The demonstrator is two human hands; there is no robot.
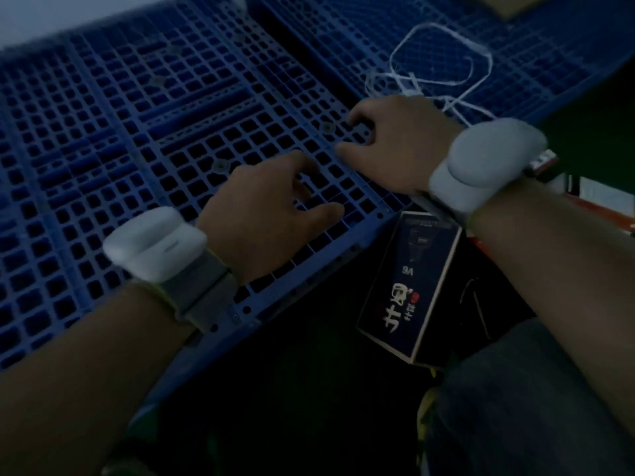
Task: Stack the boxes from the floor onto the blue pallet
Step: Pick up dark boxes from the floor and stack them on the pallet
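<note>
The blue pallet (137, 149), a plastic grid, fills the left and top of the head view. A dark blue box (409, 286) with white print lies on the dark floor just off the pallet's near corner. My left hand (264, 214) hovers over that corner, fingers curled and apart, holding nothing. My right hand (395, 139) rests above the pallet's right edge, fingers spread downward and empty. Both wrists carry white bands. Another box (598, 201), white and orange, is partly hidden behind my right forearm.
A loop of white string (443, 56) lies on a second blue pallet (532, 46) at the upper right. A brown cardboard edge (508, 5) shows at the top right. My trouser leg (515, 407) fills the lower right. The scene is dim.
</note>
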